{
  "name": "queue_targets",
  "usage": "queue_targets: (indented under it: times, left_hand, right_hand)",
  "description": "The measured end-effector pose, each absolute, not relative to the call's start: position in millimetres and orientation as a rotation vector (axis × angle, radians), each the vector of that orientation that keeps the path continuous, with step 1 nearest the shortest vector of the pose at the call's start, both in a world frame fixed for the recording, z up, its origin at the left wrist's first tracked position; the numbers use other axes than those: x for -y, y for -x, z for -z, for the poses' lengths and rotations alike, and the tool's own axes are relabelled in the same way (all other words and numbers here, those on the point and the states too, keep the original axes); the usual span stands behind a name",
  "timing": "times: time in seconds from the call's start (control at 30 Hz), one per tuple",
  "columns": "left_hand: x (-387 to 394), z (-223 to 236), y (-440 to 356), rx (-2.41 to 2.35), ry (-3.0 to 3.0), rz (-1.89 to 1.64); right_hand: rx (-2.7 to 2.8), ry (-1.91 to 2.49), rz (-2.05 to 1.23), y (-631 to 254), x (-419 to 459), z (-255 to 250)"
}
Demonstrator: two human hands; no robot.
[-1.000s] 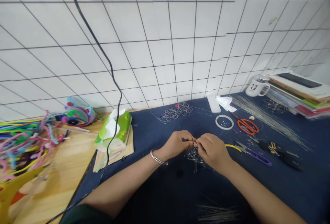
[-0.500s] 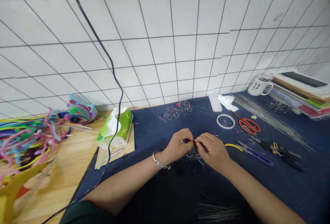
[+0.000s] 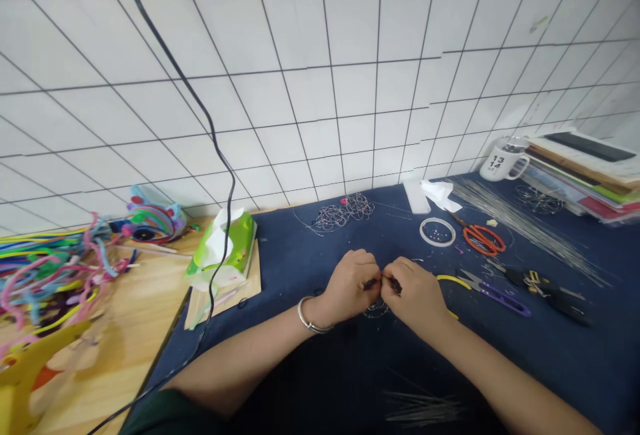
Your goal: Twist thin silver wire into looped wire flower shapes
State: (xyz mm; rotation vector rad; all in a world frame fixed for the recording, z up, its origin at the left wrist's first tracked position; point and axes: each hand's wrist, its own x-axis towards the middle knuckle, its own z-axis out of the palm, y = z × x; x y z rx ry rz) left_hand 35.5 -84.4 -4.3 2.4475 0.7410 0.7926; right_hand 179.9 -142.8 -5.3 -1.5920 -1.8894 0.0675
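My left hand (image 3: pixel 353 285), with a silver bangle (image 3: pixel 311 316) on the wrist, is closed in a pinch over the dark blue cloth (image 3: pixel 295 255). Its fingertips meet those of my right hand (image 3: pixel 414 290), also pinching. Between and below them shows part of a thin silver wire tangle (image 3: pixel 377 309); both hands appear to grip its wire, though the exact spot is hidden by the fingers. Close by on the right lie a yellow-handled tool (image 3: pixel 453 279), partly behind my right hand, and purple thread snips (image 3: pixel 503 298).
Orange-handled scissors (image 3: pixel 483 240), a white ring-shaped dish (image 3: pixel 423 233) with tiny beads, black pliers (image 3: pixel 553 291) and long straight wires (image 3: pixel 525 225) lie right. Beaded wire coils (image 3: pixel 333 218) sit near the wall. Left are a tissue pack (image 3: pixel 243 241), black cable (image 3: pixel 213 131) and yellow glue gun (image 3: pixel 23 378).
My fingers have curled in further and the two hands now press together at the tips. Less of the wire tangle shows beneath them. The view has shifted slightly.
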Motion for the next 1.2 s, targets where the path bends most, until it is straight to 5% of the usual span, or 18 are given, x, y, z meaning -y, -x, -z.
queue_targets:
  times: [0.23,0.83,1.2]
  left_hand:
    - [82.4,2.2,-32.3,-0.581,-1.913,-0.946]
    - [77.0,13.4,-34.2,-0.478,-1.350,-0.946]
    - [74.5,12.7,-36.9,-0.538,-1.275,-1.089]
  right_hand:
    - [1.660,1.534,-0.453,-190.5,138.3,-10.4]
    - [1.697,1.442,-0.639,-188.0,140.9,-5.9]
    - [1.743,1.502,-0.322,-185.9,142.7,-3.1]
